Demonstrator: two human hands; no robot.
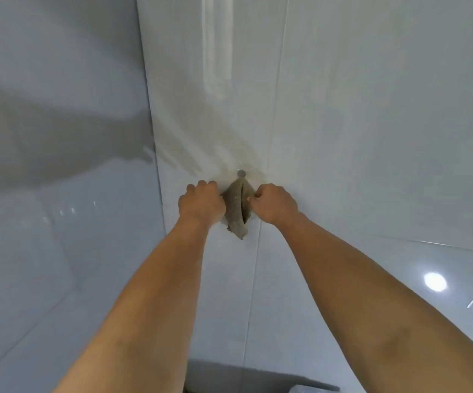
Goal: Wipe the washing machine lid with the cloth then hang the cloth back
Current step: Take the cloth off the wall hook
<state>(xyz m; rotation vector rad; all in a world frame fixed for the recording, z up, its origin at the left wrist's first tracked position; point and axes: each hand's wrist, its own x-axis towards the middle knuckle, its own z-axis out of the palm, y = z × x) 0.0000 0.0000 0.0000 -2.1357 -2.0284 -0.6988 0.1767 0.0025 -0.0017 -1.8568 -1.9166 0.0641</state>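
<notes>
A brown-grey cloth (236, 211) hangs from a small round grey hook (241, 173) on the white tiled wall. My left hand (201, 202) grips the cloth's left edge with closed fingers. My right hand (275, 204) pinches the cloth's right edge. Both arms reach forward and up to the wall. The cloth's lower tip points down between my wrists. The washing machine lid is mostly out of view; only a dark grey edge (258, 377) shows at the bottom.
White glossy wall tiles (371, 137) fill the view, with a corner to a second wall (45, 194) on the left. A round lamp reflection (435, 281) shines on a tile at the right.
</notes>
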